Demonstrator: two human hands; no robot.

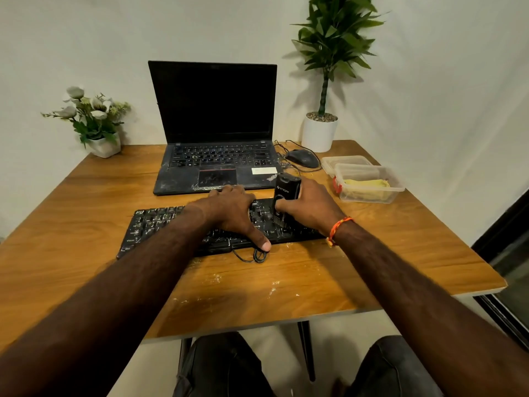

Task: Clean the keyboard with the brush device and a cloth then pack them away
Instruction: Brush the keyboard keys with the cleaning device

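Gripping brush device (287,190) upright, right hand (312,209).

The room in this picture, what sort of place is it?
Probably a home office or study corner: a wooden desk against a plain wall, with a laptop, a keyboard and potted plants.

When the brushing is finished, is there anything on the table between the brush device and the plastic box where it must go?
Nothing visible blocks that way. The right hand holds the brush device upright on the keyboard. The open plastic box with the yellow cloth lies to its right, with only bare table between.
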